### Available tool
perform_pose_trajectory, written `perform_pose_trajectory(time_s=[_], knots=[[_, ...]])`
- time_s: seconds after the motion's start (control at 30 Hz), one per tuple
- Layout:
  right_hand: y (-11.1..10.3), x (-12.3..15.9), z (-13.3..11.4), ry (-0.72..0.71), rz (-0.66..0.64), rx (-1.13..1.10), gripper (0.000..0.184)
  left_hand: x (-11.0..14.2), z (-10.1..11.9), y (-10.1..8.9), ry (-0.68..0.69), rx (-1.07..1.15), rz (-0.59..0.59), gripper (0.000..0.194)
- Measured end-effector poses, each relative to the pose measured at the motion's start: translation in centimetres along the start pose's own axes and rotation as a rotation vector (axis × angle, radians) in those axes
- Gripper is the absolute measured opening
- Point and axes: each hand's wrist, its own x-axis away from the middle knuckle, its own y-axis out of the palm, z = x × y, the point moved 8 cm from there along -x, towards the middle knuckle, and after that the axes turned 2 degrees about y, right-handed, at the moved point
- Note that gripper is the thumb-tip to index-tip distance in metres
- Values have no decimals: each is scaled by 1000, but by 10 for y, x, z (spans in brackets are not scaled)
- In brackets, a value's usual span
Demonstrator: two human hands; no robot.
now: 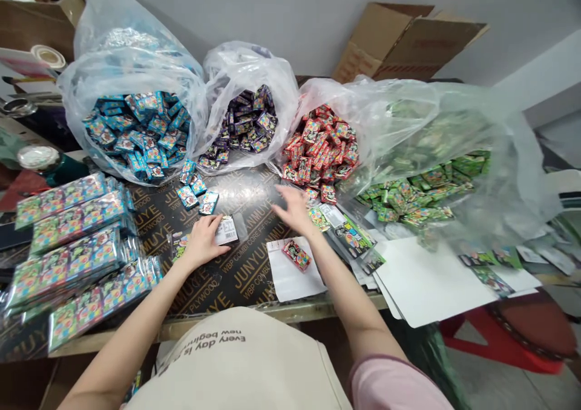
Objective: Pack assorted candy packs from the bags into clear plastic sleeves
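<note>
My left hand point(206, 240) is on a clear plastic packet point(240, 228) with a white barcode label, its thumb and fingers closed around the packet's left part. Part of the packet is hidden under the hand. Just beyond lie several small blue boxes point(198, 185). My right hand point(293, 207) reaches forward with fingers apart and nothing visible in them, close to the heap of small red boxes point(318, 147). One red box point(296, 255) lies on a white sheet point(284, 283) beside my right forearm.
Open plastic bags hold blue boxes point(149, 126), purple boxes point(252, 120) and green packets point(408, 195). Filled packs point(68, 259) are stacked at left. Printed packets point(351, 234) and white sheets point(417, 277) lie at right. A cardboard box point(403, 41) stands behind; a red stool point(521, 325) is lower right.
</note>
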Motion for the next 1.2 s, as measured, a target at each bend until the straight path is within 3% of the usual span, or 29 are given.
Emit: perform_pose_trajectory(time_s=[0.07, 0.13, 0.23, 0.33, 0.43, 0.5, 0.57, 0.67, 0.73, 0.8, 0.87, 0.93, 0.97, 1.03, 1.1, 1.2], knots=[[-17, -13, 57, 206, 60, 218, 69, 4, -4, 7, -15, -37, -48, 78], [-17, -22, 95, 272, -23, 341, 78, 8, -7, 14, -25, -70, -99, 76], [-10, -27, 110, 244, -111, 409, 85, 11, -9, 20, -25, -96, -123, 78], [-9, -26, 84, 171, -75, 297, 83, 11, -4, 14, -31, -39, -46, 85], [-2, -19, 32, 57, -107, -250, 84, 6, 4, 2, -91, 264, 58, 77], [11, -9, -12, 4, -280, -777, 83, 0, 8, 1, -202, 628, 76, 66], [28, 6, -55, 14, -536, -1185, 78, -4, 14, 7, -350, 1033, 29, 62], [54, 26, -97, 101, -838, -1413, 61, -5, 33, 16, -477, 1427, -155, 69], [70, 30, -104, 179, -900, -1393, 48, -1, 43, 18, -468, 1485, -277, 69], [81, 26, -94, 263, -813, -1273, 43, 3, 43, 18, -474, 1465, -294, 61], [75, 14, -77, 278, -546, -1099, 44, 7, 33, 20, -540, 1466, -202, 57], [51, 7, -73, 122, -260, -910, 55, 11, 20, 23, -636, 1494, -75, 56], [39, 8, -79, -11, -176, -811, 65, 12, 15, 25, -675, 1507, -27, 56], [25, 18, -102, -298, -148, -614, 82, 13, 10, 28, -715, 1512, 15, 56], [23, 29, -118, -473, -181, -462, 79, 11, 9, 28, -687, 1468, -2, 57], [19, 31, -114, -461, -85, -344, 67, 6, 1, 11, -496, 1164, 37, 64]])
